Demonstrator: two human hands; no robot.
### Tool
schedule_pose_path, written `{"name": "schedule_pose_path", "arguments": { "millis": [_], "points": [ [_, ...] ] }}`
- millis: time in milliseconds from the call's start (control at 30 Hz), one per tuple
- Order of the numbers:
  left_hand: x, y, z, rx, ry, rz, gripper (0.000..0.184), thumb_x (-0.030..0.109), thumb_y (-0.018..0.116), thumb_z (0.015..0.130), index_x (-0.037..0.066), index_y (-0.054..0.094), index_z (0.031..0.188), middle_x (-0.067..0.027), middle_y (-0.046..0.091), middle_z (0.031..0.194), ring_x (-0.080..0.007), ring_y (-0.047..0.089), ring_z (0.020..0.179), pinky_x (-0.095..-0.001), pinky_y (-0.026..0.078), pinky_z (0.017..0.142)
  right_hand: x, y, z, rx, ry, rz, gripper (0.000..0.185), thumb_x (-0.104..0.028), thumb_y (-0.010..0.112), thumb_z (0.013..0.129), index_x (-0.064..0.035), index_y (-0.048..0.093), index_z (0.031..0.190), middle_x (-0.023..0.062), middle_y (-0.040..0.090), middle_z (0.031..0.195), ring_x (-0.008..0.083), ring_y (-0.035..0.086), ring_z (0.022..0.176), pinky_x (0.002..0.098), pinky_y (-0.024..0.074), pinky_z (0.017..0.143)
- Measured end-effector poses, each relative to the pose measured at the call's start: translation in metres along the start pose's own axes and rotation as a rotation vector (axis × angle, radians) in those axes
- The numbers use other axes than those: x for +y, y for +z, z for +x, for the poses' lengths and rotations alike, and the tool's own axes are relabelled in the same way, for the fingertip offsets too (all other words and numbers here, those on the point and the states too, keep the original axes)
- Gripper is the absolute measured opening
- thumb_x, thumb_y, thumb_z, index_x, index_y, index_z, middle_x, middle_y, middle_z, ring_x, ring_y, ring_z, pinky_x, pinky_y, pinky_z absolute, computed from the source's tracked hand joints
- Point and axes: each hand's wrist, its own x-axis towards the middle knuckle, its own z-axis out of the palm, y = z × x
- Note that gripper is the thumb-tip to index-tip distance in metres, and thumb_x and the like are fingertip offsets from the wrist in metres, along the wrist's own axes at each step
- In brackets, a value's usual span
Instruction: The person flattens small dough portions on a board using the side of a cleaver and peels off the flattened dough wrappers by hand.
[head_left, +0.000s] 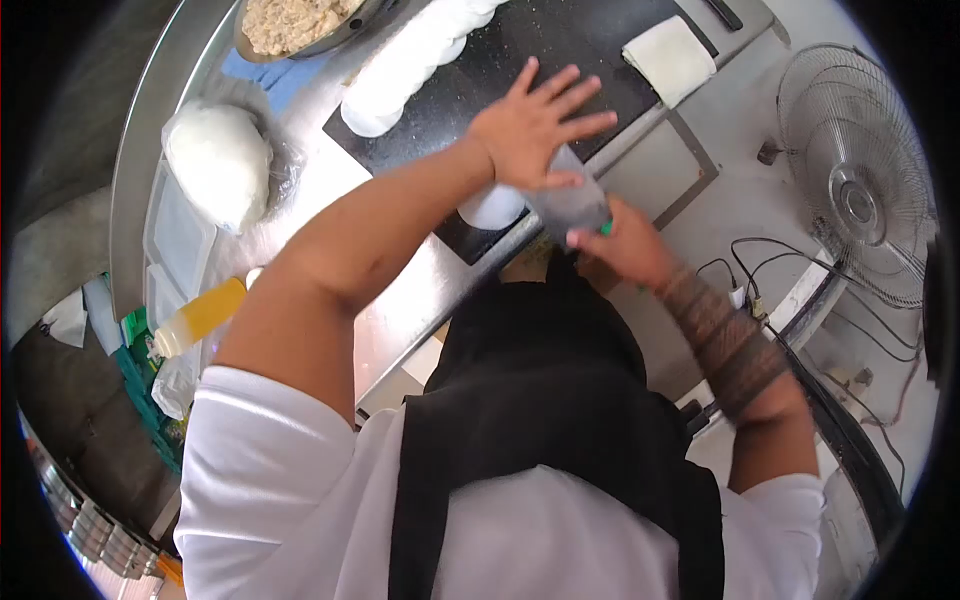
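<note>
My left hand [535, 130] is spread with its fingers apart over the dark board [590, 50]. Its thumb and heel overlap the near end of a broad, grey cleaver-like blade [575, 195]; contact is hard to judge. My right hand [635, 245] is closed around the blade's other end, where a bit of green shows. Partly under my left wrist, a thin white dough round [490, 208] lies at the board's near edge. Overlapping white dough rounds [405, 75] form a long row on the board's far left side.
A pan of pale filling [295, 22] stands at the upper left, near a bagged white mass [218, 165]. A yellow squeeze bottle [205, 315] lies at left. A folded white cloth [670, 60] sits at the board's right edge. At right are a fan [850, 185] and cables.
</note>
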Motion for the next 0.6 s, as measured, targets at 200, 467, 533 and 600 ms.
{"name": "schedule_pose_path", "arguments": {
  "millis": [200,467,533,600],
  "points": [
    [-0.049,-0.013,0.012,0.251,-0.205,0.221,0.072,0.063,0.061,0.100,0.030,0.048,0.162,-0.0186,0.041,0.170,-0.0426,0.038,0.157,-0.0671,0.027,0.126,-0.074,-0.057,0.061,-0.045,-0.062,-0.432,0.057,-0.038,0.081,0.096,0.0046,0.064,0.131,0.0212,0.076,0.109,0.0331,0.073,0.100,0.0417,0.0564,0.090],
    [-0.016,-0.054,-0.027,-0.248,-0.796,-0.403,0.046,0.049,0.061,0.107,0.007,0.076,0.117,-0.0172,0.075,0.091,-0.0330,0.076,0.086,-0.0477,0.060,0.078,-0.029,-0.057,-0.011,-0.144,-0.051,-0.245,0.048,-0.035,0.076,0.100,0.0037,0.065,0.126,0.0272,0.074,0.114,0.0414,0.071,0.110,0.0478,0.0541,0.097],
    [0.009,-0.066,-0.032,-0.620,-0.924,-0.652,0.054,0.056,0.058,0.108,0.005,0.077,0.109,-0.0146,0.072,0.076,-0.0266,0.076,0.072,-0.0436,0.061,0.067,-0.017,-0.055,-0.043,-0.207,0.015,-0.304,0.047,-0.034,0.076,0.100,0.0029,0.066,0.127,0.0265,0.074,0.114,0.0408,0.071,0.110,0.0473,0.0540,0.097],
    [0.034,-0.077,-0.032,-0.724,-1.011,-0.612,0.041,0.042,0.064,0.106,0.003,0.075,0.103,-0.0136,0.072,0.077,-0.0225,0.076,0.070,-0.0392,0.061,0.065,-0.020,-0.058,-0.057,-0.248,0.057,-0.342,0.047,-0.033,0.077,0.100,0.0029,0.066,0.128,0.0259,0.074,0.115,0.0404,0.071,0.109,0.0468,0.0540,0.098]
  ]
}}
